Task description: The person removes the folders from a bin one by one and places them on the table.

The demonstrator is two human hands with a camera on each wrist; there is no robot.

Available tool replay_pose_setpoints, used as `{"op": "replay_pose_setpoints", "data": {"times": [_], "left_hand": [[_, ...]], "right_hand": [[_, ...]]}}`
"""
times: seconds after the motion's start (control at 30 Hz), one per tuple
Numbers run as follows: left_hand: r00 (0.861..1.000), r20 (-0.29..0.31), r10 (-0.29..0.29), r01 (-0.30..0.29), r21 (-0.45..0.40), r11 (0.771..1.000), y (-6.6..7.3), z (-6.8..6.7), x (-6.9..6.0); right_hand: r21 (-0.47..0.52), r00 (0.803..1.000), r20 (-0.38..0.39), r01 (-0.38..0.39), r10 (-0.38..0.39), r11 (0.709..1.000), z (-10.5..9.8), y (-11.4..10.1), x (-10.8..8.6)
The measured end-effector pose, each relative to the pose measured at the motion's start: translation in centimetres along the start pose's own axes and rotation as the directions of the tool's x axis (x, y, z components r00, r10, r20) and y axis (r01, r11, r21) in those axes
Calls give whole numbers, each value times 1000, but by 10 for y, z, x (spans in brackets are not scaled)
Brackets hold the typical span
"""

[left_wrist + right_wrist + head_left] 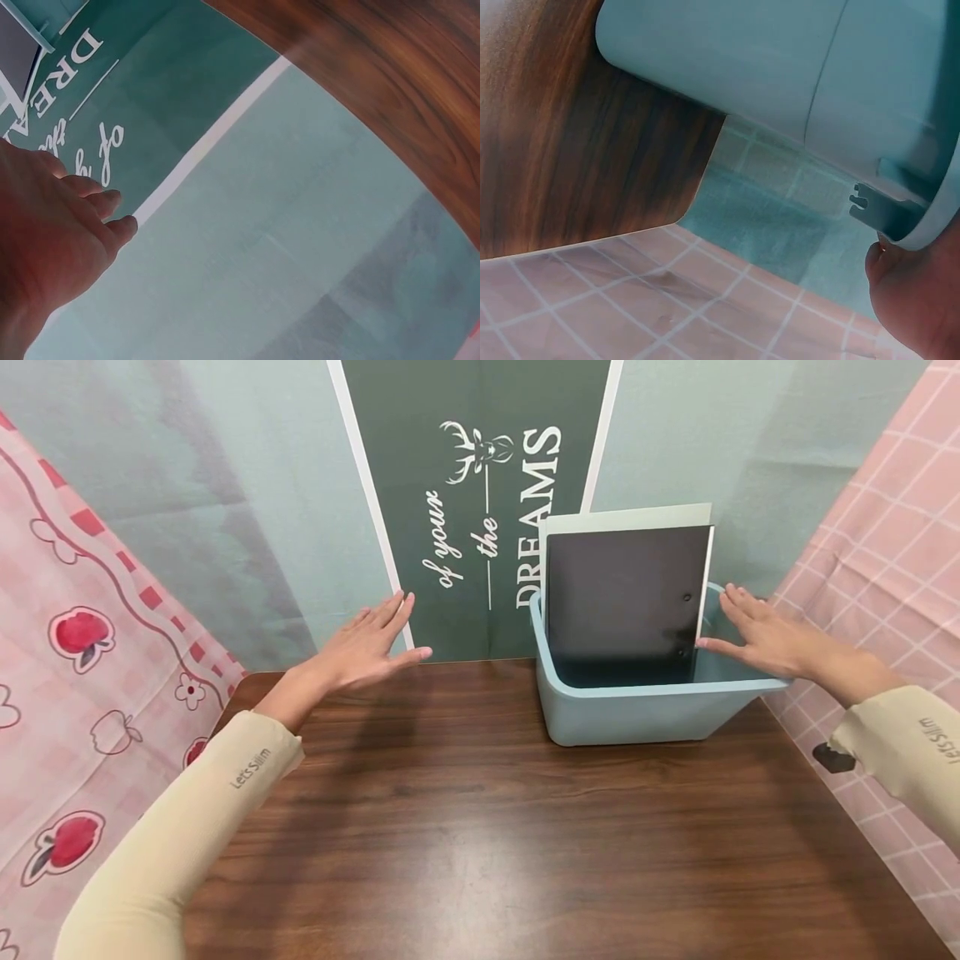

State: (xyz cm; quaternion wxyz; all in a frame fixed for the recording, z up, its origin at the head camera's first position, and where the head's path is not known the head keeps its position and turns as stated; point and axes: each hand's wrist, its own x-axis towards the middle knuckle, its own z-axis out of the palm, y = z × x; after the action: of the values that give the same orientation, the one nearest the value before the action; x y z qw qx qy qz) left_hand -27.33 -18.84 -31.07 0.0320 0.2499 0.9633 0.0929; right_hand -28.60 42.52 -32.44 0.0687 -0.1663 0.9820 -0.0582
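A light blue plastic bin [637, 717] stands at the back right of the table. Upright inside it is a flat dark grey panel [626, 597] with a white edge and two small round dots. Behind that panel rises a pale green-white sheet [630, 517]. My right hand [776, 635] is over the bin's right end, fingers straight. In the right wrist view, the hand [919, 292] is beside the bin's rim [941, 206]; whether it touches cannot be told. Held out in the air near the back edge, my left hand [360, 647] has straight, spread fingers and holds nothing.
The brown wooden table [480, 827] spreads in front. Behind it hangs a green cloth [487, 568] with white lettering and a deer's head. Pink printed cloth [97, 693] borders the left, pink checked cloth [862, 610] the right. A small black object [832, 758] shows beside the right sleeve.
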Motion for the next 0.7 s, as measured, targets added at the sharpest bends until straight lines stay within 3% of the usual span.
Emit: {"op": "replay_pose_setpoints", "data": {"times": [0.7], "left_hand": [[996, -46, 71, -73, -49, 996, 18, 8, 22]], "right_hand": [[79, 1000, -3, -9, 9, 997, 4, 0, -1]]}}
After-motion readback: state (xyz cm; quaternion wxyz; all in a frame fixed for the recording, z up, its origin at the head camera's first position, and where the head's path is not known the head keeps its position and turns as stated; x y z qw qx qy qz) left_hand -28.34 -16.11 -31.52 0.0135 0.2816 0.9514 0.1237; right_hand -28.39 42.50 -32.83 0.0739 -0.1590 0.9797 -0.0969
